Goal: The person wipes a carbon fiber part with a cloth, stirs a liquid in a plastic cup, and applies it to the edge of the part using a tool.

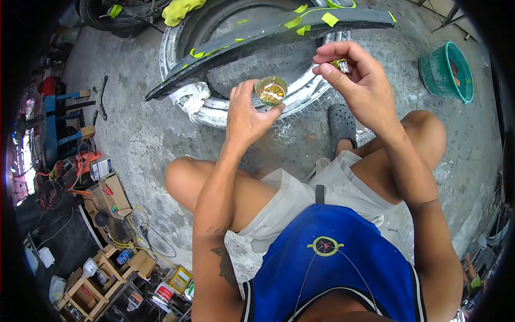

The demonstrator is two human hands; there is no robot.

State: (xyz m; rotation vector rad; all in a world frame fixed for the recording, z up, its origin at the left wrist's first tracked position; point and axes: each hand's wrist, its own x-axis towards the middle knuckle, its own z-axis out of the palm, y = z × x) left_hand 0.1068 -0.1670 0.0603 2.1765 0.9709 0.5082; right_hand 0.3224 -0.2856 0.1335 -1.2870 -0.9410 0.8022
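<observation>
My left hand (248, 115) is closed round a small clear cup (272, 90) with yellowish contents, held above the white-smeared tire. In my right hand (357, 80), a small yellow-green item with a silver metal end (341, 65) sits between thumb and fingers; it looks like a lighter. Past both hands, a long dark curved panel (230, 52) with bits of yellow-green tape lies across the tire (311, 88). A white cloth or bag (192, 99) is bunched on the tire's near left edge.
A teal basket (465, 75) stands at the right. Yellow cloth (179, 12) lies at the upper left. Blue metal equipment (51, 121), cables and a wooden box (91, 295) are along the left. My knees and a dark clog (341, 126) are below the hands.
</observation>
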